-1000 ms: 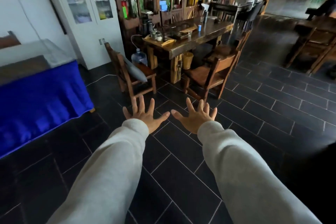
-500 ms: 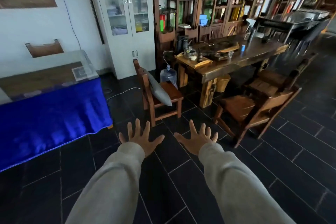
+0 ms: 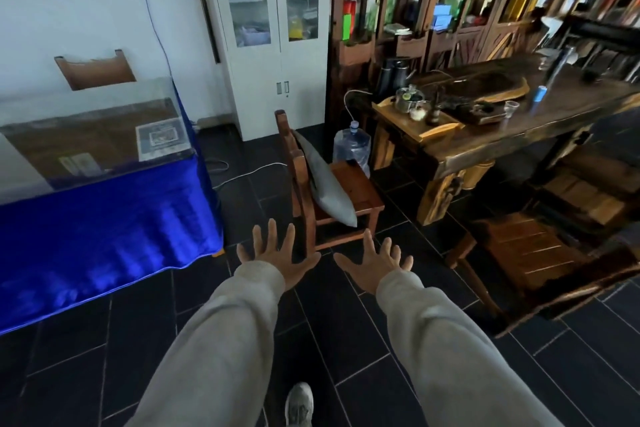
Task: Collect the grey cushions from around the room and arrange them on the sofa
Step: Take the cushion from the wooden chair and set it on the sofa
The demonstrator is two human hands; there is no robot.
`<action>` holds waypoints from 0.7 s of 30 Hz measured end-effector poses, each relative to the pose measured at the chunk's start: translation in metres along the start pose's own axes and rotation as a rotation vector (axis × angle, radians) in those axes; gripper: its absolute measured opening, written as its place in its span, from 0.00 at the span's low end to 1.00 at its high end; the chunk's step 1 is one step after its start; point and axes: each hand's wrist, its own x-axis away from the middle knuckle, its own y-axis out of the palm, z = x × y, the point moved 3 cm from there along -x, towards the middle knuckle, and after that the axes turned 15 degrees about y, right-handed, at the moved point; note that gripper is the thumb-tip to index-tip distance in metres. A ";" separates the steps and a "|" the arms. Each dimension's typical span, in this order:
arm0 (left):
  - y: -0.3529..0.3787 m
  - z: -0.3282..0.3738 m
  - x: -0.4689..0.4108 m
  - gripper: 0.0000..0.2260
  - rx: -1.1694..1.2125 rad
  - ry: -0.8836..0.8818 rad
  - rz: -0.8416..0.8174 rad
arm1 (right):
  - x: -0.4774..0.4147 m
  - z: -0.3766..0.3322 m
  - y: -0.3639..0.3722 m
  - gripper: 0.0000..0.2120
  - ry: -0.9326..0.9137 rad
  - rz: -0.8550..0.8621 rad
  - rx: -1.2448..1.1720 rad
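Dark floor tiles (image 3: 214, 305) run under both outstretched arms in pale grey sleeves. Left hand (image 3: 277, 258) and right hand (image 3: 375, 263) are raised side by side, fingers spread wide, empty, touching nothing. Just beyond the fingertips, between the two hands, stands a wooden chair (image 3: 360, 191); a grey cushion (image 3: 327, 184) leans tilted against its backrest, resting on the seat. Beyond the chair is a water jug (image 3: 351, 149). Far left of the left hand sits a blue-draped table (image 3: 104, 218); right of the right hand, a long wooden table (image 3: 519, 135).
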 end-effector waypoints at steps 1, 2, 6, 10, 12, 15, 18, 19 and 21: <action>-0.010 -0.005 -0.024 0.43 0.000 0.010 -0.004 | -0.019 -0.015 -0.004 0.50 0.011 -0.019 0.003; -0.021 -0.010 -0.047 0.43 -0.003 0.022 -0.010 | -0.037 -0.030 -0.009 0.50 0.024 -0.038 0.003; -0.063 -0.024 -0.135 0.42 -0.004 0.069 -0.016 | -0.106 -0.085 -0.036 0.50 0.073 -0.110 -0.111; -0.094 -0.035 -0.208 0.41 -0.054 0.074 -0.082 | -0.166 -0.121 -0.049 0.50 0.124 -0.268 -0.323; -0.107 -0.038 -0.244 0.41 -0.083 0.087 -0.115 | -0.201 -0.137 -0.053 0.49 0.168 -0.318 -0.384; -0.123 -0.041 -0.300 0.39 -0.125 0.114 -0.138 | -0.253 -0.158 -0.057 0.47 0.211 -0.343 -0.422; -0.140 -0.043 -0.361 0.38 -0.137 0.106 -0.138 | -0.312 -0.179 -0.064 0.41 0.176 -0.396 -0.439; -0.145 -0.043 -0.381 0.37 -0.143 0.101 -0.137 | -0.332 -0.185 -0.069 0.42 0.183 -0.411 -0.486; -0.155 -0.040 -0.420 0.35 -0.151 0.090 -0.156 | -0.371 -0.197 -0.080 0.46 0.237 -0.432 -0.568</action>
